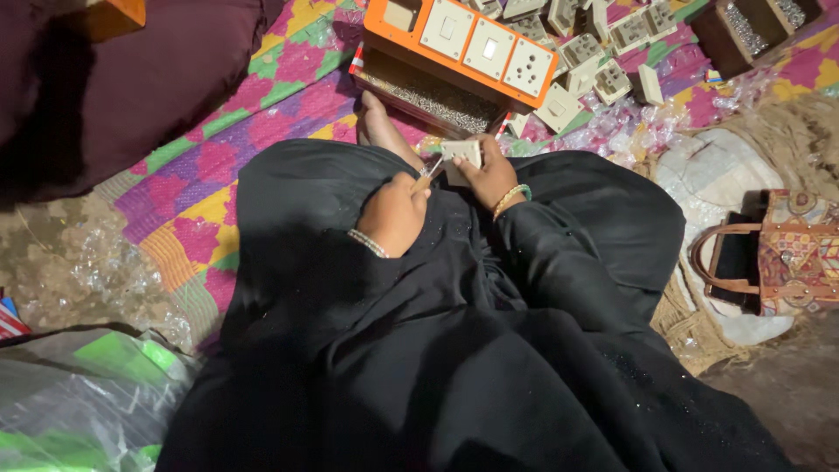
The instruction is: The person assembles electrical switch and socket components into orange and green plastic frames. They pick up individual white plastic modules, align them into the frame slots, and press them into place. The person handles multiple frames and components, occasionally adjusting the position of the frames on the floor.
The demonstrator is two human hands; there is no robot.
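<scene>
Gripped in the right hand point(489, 177), a small cream plastic switch module point(461, 154) sits above the lap of a person seated on the floor in black clothing, fingers closed round its lower edge. Left hand point(395, 212) is curled shut on a thin metal screwdriver point(430, 168), its tip touching the module's left side. Beaded bracelets ring both wrists. Just beyond the hands, by a bare foot point(382, 131), stands an orange rectangular switchboard box point(463, 48) fitted with cream switches and a socket, and under it a tray of small metal screws point(433, 98). Loose cream modules point(581, 52) lie heaped past it on a woven mat of pink, green and yellow point(192, 192). A patterned handbag with brown handles point(773, 258) rests well to the right.
</scene>
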